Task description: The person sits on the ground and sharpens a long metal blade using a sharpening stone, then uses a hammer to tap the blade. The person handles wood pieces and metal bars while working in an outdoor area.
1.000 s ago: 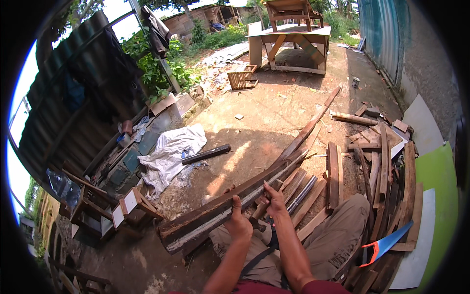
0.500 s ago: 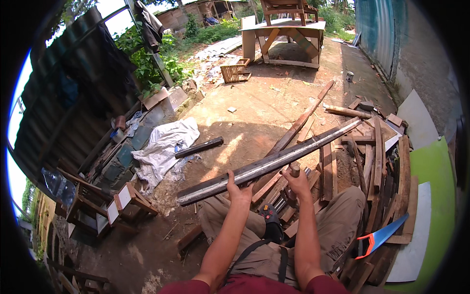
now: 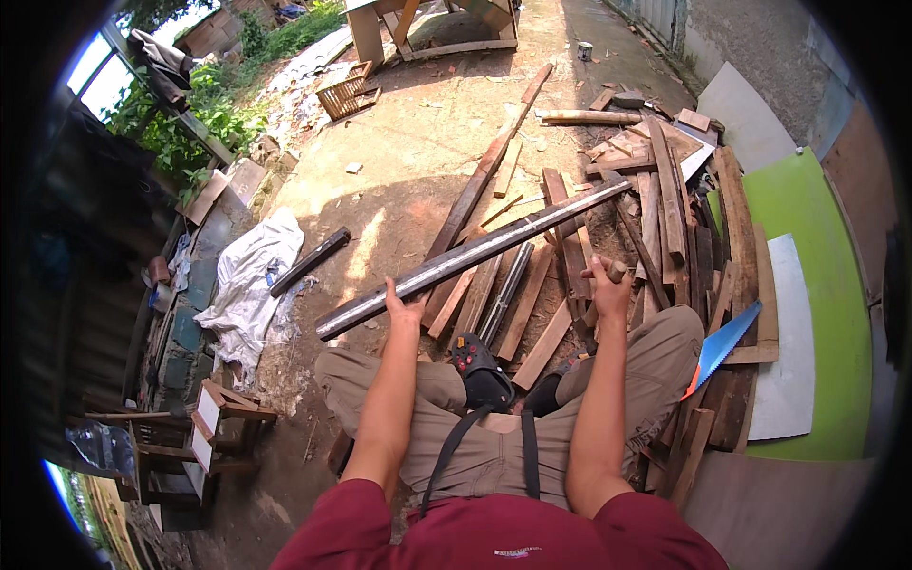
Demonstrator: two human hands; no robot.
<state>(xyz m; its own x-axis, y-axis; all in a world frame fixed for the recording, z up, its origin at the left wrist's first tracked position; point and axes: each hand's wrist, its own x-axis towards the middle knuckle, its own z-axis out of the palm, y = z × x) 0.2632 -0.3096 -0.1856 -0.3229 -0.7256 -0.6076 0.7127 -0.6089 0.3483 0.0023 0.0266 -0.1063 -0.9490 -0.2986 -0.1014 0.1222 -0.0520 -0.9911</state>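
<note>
I sit on the ground with my knees apart, facing a pile of wood scraps (image 3: 655,218). My left hand (image 3: 404,309) grips the near part of a long dark plank (image 3: 475,252), which slants up to the right with its far end over the pile. My right hand (image 3: 606,287) is apart from the plank, lower and to the right. It is closed around a short wooden piece (image 3: 617,272) that sticks up from the pile. A black sandal (image 3: 475,361) shows between my legs.
A blue handsaw (image 3: 722,342) lies by my right knee, beside a green board (image 3: 817,285) and a white sheet (image 3: 793,351). On the left are a white cloth (image 3: 252,280), a dark bar (image 3: 309,261) and a small wooden stool (image 3: 223,418). A crate (image 3: 347,90) stands farther off.
The long plank has been lifted off the pile and swung up to the right. My right hand has let go of it and closed on a short piece of wood.
</note>
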